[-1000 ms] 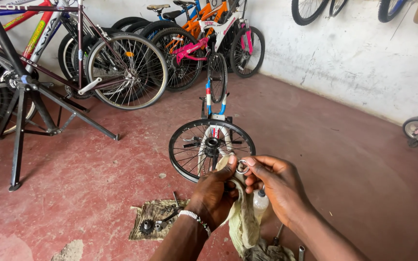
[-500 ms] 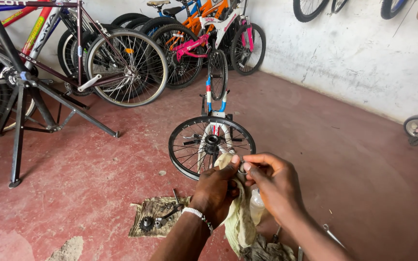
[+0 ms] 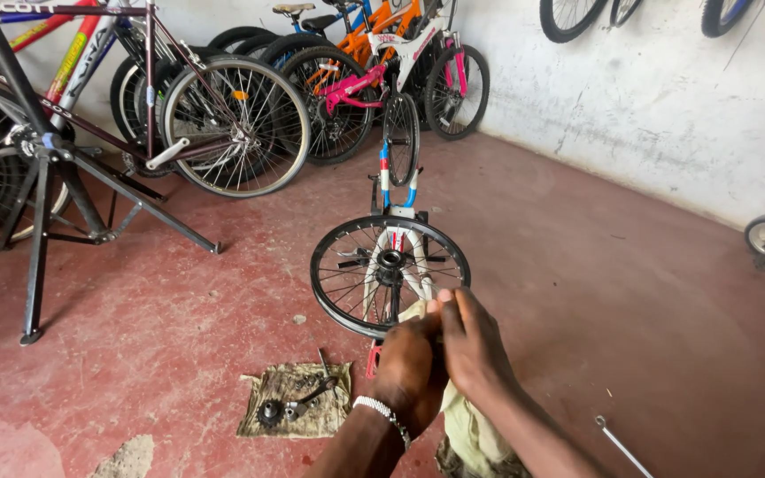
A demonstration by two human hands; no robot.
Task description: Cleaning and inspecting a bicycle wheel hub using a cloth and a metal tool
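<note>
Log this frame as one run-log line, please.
left hand and right hand: together, gripping pale rag | ahead: small bike wheel | floor cloth with parts left

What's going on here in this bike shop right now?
A person crouches over a red floor and presses both hands together around a pale yellowish rag. The left hand and right hand meet in front of a small upturned bicycle's wheel. What the rag wraps is hidden. A dirty cloth with small dark parts lies to the left. Bicycles stand behind.
</note>
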